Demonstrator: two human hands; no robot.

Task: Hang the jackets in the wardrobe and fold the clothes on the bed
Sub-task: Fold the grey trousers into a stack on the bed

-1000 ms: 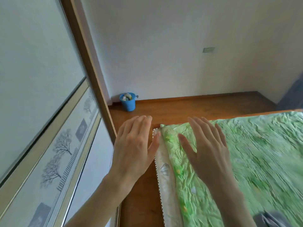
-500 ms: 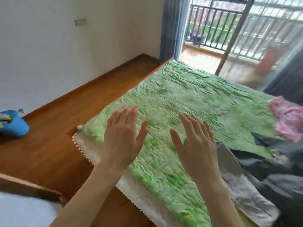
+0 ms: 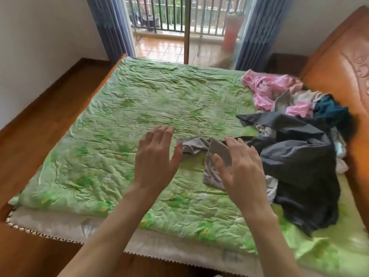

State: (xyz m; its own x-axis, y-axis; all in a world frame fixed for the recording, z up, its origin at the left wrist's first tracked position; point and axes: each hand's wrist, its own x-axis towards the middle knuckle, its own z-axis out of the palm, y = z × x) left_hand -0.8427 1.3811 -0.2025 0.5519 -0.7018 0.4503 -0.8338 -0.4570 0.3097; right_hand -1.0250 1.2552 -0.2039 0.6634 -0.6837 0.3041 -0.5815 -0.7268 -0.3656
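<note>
A pile of loose clothes lies on the right side of the bed, whose green quilt (image 3: 143,108) is crumpled. A dark grey jacket (image 3: 299,160) spreads over the pile's front, with pink garments (image 3: 267,88) and a teal piece (image 3: 329,110) behind it. A light grey garment (image 3: 199,146) sticks out toward the bed's middle. My left hand (image 3: 155,158) hovers over the quilt with fingers straight, holding nothing. My right hand (image 3: 241,170) is held up beside it, fingers spread, in front of the grey garment and apart from it.
An orange-brown headboard (image 3: 339,62) borders the bed on the right. Blue curtains (image 3: 111,27) frame a balcony door (image 3: 185,29) with railings beyond the bed. Wooden floor (image 3: 40,108) runs along the left side and near edge. A white mattress edge (image 3: 159,246) shows under the quilt.
The view has swung right from the wardrobe door and blue bin to the whole bed and clothes pile. Both hands stayed raised and spread in front of me.
</note>
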